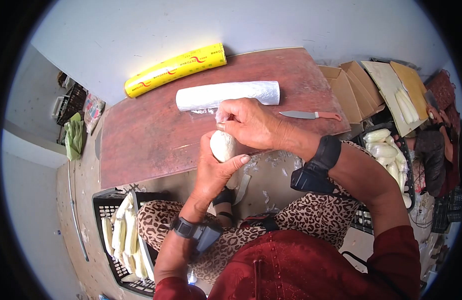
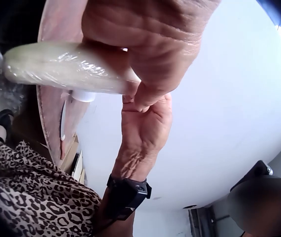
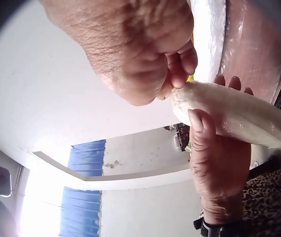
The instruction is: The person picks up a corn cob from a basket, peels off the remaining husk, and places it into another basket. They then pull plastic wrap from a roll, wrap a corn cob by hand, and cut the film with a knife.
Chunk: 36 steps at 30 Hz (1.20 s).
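A long, pale vegetable (image 1: 223, 146), smooth and rounded at its end, stands between the hands over the table's front edge. In the left wrist view clear plastic film (image 2: 76, 66) wraps it, shiny and slightly creased. My left hand (image 1: 211, 167) grips the vegetable around its side, thumb along the near face. Above it, my right hand (image 1: 253, 122) has its fingers curled in at the top end, pinching the film there. The right wrist view shows those curled fingers (image 3: 177, 74) right at the vegetable's tip.
On the red-brown table (image 1: 141, 135) lie a film roll (image 1: 228, 95), a yellow printed roll (image 1: 176, 70) and a knife (image 1: 311, 115). A black crate (image 1: 103, 205) of long pale vegetables stands at lower left. Wrapped ones (image 1: 383, 150) fill another at right, near cardboard boxes (image 1: 353, 90) and another person (image 1: 441, 145).
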Tool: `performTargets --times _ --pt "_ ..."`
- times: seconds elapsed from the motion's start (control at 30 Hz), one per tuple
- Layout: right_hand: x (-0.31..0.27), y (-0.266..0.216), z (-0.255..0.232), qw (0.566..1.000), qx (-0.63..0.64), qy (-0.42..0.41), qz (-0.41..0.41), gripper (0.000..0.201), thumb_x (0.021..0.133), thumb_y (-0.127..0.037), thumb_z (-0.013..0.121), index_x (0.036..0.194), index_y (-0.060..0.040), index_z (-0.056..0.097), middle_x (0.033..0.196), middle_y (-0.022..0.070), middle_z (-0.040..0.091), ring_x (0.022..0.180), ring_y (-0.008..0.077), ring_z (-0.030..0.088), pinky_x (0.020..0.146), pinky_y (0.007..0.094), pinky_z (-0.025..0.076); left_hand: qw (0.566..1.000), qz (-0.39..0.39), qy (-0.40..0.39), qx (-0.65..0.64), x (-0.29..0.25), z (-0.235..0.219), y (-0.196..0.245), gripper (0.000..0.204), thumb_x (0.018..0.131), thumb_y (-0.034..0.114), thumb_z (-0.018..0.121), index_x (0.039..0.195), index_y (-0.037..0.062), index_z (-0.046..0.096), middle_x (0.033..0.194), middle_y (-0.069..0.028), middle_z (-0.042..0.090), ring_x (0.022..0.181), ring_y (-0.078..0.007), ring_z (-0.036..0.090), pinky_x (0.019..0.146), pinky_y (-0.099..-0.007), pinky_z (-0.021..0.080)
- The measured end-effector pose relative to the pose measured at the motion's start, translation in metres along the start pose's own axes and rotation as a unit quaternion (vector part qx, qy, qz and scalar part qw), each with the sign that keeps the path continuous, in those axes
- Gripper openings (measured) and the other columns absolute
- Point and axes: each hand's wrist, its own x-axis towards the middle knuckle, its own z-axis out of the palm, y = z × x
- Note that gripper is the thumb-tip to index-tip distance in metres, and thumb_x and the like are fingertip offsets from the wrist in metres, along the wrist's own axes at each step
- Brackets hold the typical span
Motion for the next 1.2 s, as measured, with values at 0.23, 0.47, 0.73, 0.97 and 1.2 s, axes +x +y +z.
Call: performTargets --times 0.23,0.47,0.73,0.97,1.2 --pt "0.002 0.001 0.000 1.000 0.009 0.006 0.002 0.011 0.086 -0.009 0.061 0.087 0.0011 0.059 0.077 0.0089 0.062 0.075 0.0155 0.059 0.068 0.0327 0.049 0.999 -0.020 0.036 -0.003 0.001 0.003 0.009 0.065 0.074 0.020 0.084 0.118 0.0043 0.040 0.107 -0.0057 0.051 0.095 -0.0123 0.052 0.082 -0.0274 0.047" --pt "0.003 0.001 0.001 1.000 0.015 0.006 0.001 0.011 0.087 -0.010 0.061 0.086 0.0011 0.059 0.075 0.0080 0.061 0.072 0.0144 0.057 0.066 0.0326 0.048 0.990 -0.038 0.007 -0.132 0.003 -0.001 0.010 0.048 0.079 0.008 0.077 0.116 0.0065 0.045 0.103 -0.0018 0.056 0.094 -0.0103 0.054 0.080 -0.0258 0.048" --pt "0.003 -0.007 -0.005 1.000 0.010 0.017 -0.004 0.013 0.086 -0.010 0.062 0.084 0.0018 0.058 0.072 0.0090 0.060 0.069 0.0151 0.057 0.064 0.0331 0.047 0.983 -0.035 0.018 -0.180 0.004 -0.002 0.015 0.048 0.081 0.007 0.075 0.121 0.0077 0.048 0.108 -0.0018 0.058 0.097 -0.0109 0.055 0.086 -0.0272 0.046" --pt "0.008 0.001 -0.007 0.999 0.018 0.049 -0.011 0.011 0.085 -0.009 0.062 0.085 0.0012 0.058 0.071 0.0087 0.060 0.067 0.0153 0.057 0.062 0.0328 0.047 0.976 -0.047 -0.011 -0.211 0.007 -0.006 0.006 0.047 0.087 0.025 0.070 0.124 0.0064 0.047 0.114 -0.0075 0.060 0.102 -0.0194 0.060 0.089 -0.0347 0.049" --pt "0.007 0.001 -0.007 0.999 0.012 0.046 -0.014 0.012 0.085 -0.010 0.063 0.085 0.0008 0.058 0.071 0.0093 0.061 0.068 0.0162 0.058 0.063 0.0334 0.047 0.976 -0.067 -0.034 -0.206 0.004 0.001 0.013 0.060 0.084 0.028 0.075 0.130 0.0054 0.043 0.112 -0.0069 0.058 0.096 -0.0169 0.059 0.082 -0.0321 0.051"
